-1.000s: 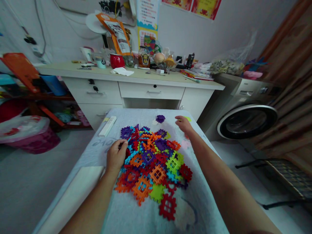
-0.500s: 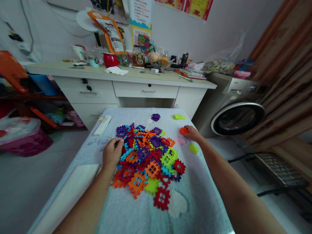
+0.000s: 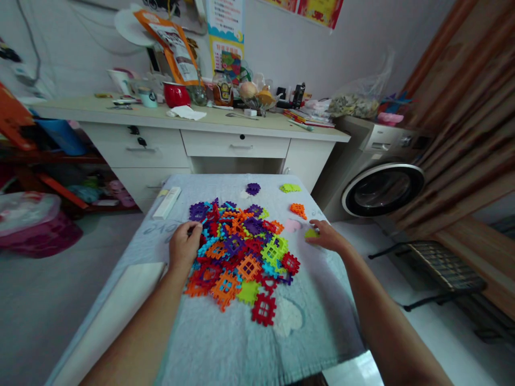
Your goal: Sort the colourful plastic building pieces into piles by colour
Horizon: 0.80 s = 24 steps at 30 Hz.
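My left hand (image 3: 185,247) rests at the left edge of a heap of coloured plastic interlocking tiles (image 3: 235,244). Its fingers are curled in a pinch, and what they hold, if anything, is hidden. On the right side of the table, my right hand (image 3: 330,236) is at a yellow-green tile (image 3: 311,234), thumb and forefinger apart around it and partly covering it. Just beyond that hand lies an orange tile (image 3: 298,210). A purple tile (image 3: 253,188) and a flat yellow-green piece (image 3: 290,187) lie separately near the far edge.
A pale cloth (image 3: 322,311) covers the table. A white box (image 3: 167,203) lies at its far left. Behind stands a cluttered white desk (image 3: 237,145), with a washing machine (image 3: 382,182) to its right. A stool (image 3: 442,268) stands on the floor at right.
My right hand has let go of the orange tile and moved nearer, to the yellow-green tile. My left hand keeps its place by the heap. The view has shifted slightly.
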Tool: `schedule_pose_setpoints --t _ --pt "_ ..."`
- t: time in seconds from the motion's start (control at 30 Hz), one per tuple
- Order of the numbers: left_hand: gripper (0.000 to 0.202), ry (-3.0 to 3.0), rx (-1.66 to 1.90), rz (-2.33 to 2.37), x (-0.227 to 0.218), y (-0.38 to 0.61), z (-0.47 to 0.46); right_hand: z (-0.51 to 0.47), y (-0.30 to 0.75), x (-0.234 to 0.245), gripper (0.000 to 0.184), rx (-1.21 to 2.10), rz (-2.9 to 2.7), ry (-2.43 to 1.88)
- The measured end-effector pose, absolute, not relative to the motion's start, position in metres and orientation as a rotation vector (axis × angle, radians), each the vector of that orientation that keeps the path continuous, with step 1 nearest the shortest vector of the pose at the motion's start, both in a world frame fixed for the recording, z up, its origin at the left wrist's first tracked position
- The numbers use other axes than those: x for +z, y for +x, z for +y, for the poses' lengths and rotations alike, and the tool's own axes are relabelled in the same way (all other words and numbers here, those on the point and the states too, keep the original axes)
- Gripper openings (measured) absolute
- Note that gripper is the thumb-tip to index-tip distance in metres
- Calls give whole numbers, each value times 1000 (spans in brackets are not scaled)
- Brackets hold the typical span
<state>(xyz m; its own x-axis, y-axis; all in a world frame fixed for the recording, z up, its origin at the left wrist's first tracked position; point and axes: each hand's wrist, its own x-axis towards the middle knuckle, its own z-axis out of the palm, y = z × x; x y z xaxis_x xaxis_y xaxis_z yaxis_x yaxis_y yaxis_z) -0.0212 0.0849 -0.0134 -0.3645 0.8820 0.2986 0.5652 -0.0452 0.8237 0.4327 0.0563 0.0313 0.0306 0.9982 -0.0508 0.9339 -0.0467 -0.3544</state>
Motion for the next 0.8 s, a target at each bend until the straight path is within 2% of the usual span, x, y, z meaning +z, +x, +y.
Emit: schedule_pose_setpoints --t 0.17,0.27,0.43,0.5,0.63,0.8 --pt "34 1542 1403 1906 -11 -20 83 27 421 33 54 332 -2065 -2066" --pt "33 1480 1399 1871 -8 -19 81 24 419 31 53 309 -2015 -2076" --pt "31 1399 1349 1840 0 -14 81 21 410 28 56 90 -1859 -2119" --pt "33 1369 1320 1831 4 -12 84 21 395 31 49 185 -1910 -1985" --pt "44 1265 1295 1856 14 -12 85 20 352 38 32 523 -2030 -1732" --pt "70 1305 1232 1969 22 -12 48 23 323 34 26 487 -2053 -1726"
